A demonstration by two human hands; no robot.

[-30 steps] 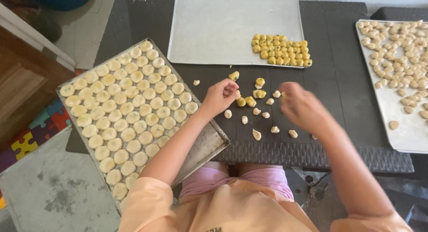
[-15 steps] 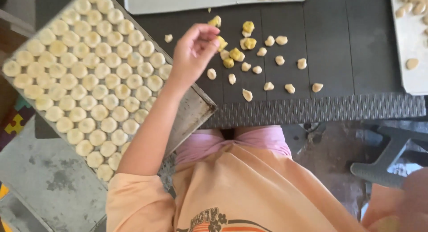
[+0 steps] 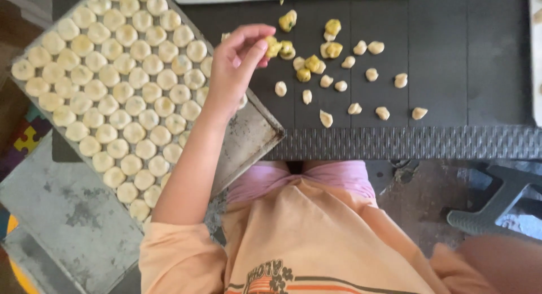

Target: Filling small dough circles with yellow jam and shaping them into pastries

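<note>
A full baking tray (image 3: 248, 137) of pale dough rounds (image 3: 121, 99) sits left; the left hand (image 3: 237, 65) pinches one yellow-topped piece (image 3: 273, 45) above the dark table (image 3: 451, 62), mid-pick, wanting a tray gap; loose pieces (image 3: 339, 73) lie right; the right hand is unseen.

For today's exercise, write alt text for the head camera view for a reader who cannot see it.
A person's left hand pinches a small yellow dough piece over a dark table, beside scattered loose pieces. At left, a metal tray holds rows of pale dough rounds.
</note>
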